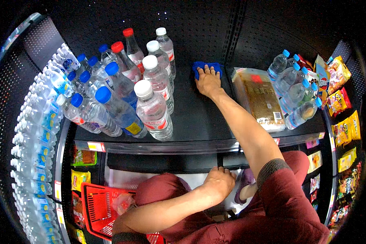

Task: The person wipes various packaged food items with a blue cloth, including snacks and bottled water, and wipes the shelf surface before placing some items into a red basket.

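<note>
My right hand [209,80] lies palm down with spread fingers on a folded blue cloth [198,67], pressing it on the black shelf [195,119] towards its back. Left of it stand plastic water bottles with white caps [155,117], then bottles with red caps [126,65] and blue caps [119,105]. To its right lies a stack of flat brown packs in clear plastic [257,99]. My left hand [220,184] hangs below the shelf's front edge over my lap, its fingers curled; whether anything is inside them is hidden.
Small blue-capped bottles [292,88] stand at the shelf's right end, beside snack bags [338,74]. Rows of water bottles [42,152] line the left side. A red plastic basket [100,210] is on the floor at lower left. A clear price rail [170,148] edges the shelf.
</note>
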`<action>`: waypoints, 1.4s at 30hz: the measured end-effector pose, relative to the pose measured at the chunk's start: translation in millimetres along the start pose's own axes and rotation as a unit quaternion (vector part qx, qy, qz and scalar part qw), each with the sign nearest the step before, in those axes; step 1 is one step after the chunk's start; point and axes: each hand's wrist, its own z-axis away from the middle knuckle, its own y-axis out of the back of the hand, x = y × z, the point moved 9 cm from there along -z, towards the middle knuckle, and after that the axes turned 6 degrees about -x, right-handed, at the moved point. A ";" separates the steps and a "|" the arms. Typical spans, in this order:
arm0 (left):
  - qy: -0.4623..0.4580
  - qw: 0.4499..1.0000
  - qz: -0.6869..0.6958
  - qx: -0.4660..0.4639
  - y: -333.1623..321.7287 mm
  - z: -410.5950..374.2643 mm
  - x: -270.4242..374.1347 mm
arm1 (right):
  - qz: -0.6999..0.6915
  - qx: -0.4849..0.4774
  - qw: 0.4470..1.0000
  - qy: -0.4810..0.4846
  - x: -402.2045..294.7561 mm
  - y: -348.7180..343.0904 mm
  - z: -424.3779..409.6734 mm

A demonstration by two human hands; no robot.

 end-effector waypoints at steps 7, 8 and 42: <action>0.004 1.000 0.007 -0.022 0.5 0.0 -1.5 | -0.004 -0.012 1.000 -0.025 14.8 6.3 38.8; 0.004 1.000 0.007 -0.027 0.2 -1.1 -1.3 | -0.006 -0.015 1.000 -0.022 16.1 7.8 47.2; -0.005 0.981 -0.048 -0.189 -90.2 -8.5 53.3 | -0.049 0.016 0.955 0.291 -5.2 30.6 329.9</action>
